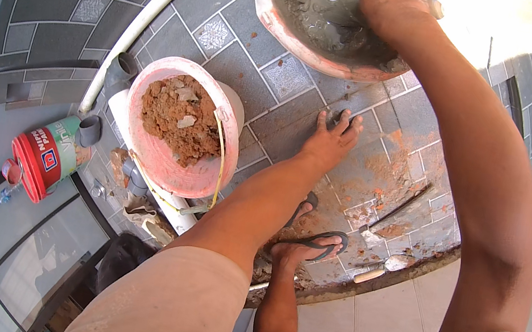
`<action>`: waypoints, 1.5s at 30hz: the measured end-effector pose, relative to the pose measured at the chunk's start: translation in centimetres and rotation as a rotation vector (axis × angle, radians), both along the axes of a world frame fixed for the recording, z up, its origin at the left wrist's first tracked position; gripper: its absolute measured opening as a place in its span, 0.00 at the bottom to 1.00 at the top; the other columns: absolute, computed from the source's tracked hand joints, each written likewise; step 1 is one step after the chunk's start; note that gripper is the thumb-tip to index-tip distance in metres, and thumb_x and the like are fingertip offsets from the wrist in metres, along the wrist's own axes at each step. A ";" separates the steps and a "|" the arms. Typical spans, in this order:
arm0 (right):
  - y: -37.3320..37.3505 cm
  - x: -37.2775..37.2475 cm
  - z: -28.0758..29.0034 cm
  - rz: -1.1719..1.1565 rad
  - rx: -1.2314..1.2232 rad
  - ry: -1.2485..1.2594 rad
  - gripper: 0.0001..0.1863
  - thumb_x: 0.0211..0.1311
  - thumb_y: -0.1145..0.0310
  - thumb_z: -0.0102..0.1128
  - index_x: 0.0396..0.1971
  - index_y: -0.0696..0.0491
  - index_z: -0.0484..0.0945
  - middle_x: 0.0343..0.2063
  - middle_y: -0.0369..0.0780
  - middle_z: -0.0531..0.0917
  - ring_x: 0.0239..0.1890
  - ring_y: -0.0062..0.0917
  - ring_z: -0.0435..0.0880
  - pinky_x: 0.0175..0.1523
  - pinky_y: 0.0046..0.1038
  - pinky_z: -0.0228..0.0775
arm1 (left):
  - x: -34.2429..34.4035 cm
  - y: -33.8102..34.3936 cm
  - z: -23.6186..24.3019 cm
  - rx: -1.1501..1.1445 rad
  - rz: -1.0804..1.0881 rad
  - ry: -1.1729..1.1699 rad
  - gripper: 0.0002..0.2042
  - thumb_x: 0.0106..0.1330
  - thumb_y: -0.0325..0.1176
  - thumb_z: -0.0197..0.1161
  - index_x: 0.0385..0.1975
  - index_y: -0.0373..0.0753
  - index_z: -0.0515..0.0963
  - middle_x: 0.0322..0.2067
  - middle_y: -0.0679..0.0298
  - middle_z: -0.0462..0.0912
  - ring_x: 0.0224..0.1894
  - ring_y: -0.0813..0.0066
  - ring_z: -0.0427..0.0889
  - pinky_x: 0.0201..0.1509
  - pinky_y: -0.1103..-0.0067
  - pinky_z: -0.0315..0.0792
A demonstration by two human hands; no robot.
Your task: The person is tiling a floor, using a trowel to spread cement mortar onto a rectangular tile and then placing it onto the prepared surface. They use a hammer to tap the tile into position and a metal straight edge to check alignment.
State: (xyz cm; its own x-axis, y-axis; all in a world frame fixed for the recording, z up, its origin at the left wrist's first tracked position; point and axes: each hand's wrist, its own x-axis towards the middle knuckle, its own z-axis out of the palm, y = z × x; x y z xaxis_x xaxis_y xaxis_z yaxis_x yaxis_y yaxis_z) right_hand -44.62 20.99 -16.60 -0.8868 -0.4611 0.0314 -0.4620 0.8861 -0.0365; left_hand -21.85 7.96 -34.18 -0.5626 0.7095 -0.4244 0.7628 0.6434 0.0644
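My right hand (392, 9) is closed around a trowel (436, 10); the pale end of its handle sticks out beside the fist. Its blade dips into wet grey cement (329, 31) in a wide, mortar-smeared basin (357, 72) at the top. My left hand (333, 141) is open and empty, fingers spread over the tiled floor below the basin. Whether it touches the tiles I cannot tell. Left of that hand, a pink-rimmed bucket (138, 161) holds reddish-brown soil (178, 118); its yellowish handle hangs over the side.
A white pipe (140, 30) leans at the left, near grey fittings (89, 130). A red-lidded paint bucket (42, 162) lies at far left. My sandalled feet (319, 246) stand mid-floor. Another trowel (369, 276) and a dark rod (401, 207) lie right of them.
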 end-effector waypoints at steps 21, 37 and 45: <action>1.9 20.5 -5.2 -0.545 -0.385 -0.215 0.32 0.67 0.77 0.61 0.72 0.54 0.70 0.51 0.45 0.77 0.51 0.46 0.77 0.57 0.45 0.75 | -12.9 -3.8 14.9 1.509 1.786 -0.810 0.28 0.86 0.45 0.38 0.57 0.16 0.61 0.41 0.29 0.82 0.31 0.43 0.91 0.30 0.67 0.92; 0.8 25.5 -0.3 -0.747 -1.351 -0.623 0.23 0.82 0.57 0.50 0.60 0.61 0.79 0.29 0.44 0.80 0.30 0.31 0.81 0.38 0.34 0.73 | -13.5 -4.2 15.2 1.386 1.943 -0.831 0.25 0.86 0.36 0.34 0.64 0.14 0.56 0.49 0.25 0.78 0.41 0.33 0.88 0.38 0.59 0.93; -1.8 35.4 -4.3 -0.916 -1.161 -0.606 0.24 0.81 0.53 0.51 0.57 0.59 0.78 0.26 0.49 0.84 0.33 0.45 0.87 0.44 0.42 0.76 | -14.1 -5.0 13.7 1.344 1.854 -0.801 0.26 0.86 0.39 0.30 0.68 0.17 0.53 0.51 0.27 0.79 0.45 0.30 0.89 0.43 0.54 0.94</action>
State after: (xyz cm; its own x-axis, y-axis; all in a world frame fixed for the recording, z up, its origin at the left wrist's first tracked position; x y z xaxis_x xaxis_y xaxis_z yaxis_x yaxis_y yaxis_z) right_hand -9.25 19.21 -20.86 -0.8497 0.2318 -0.4736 0.5187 0.2056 -0.8299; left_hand -35.90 2.93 -20.43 -0.6848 -0.1591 -0.7111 -0.6604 -0.2769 0.6980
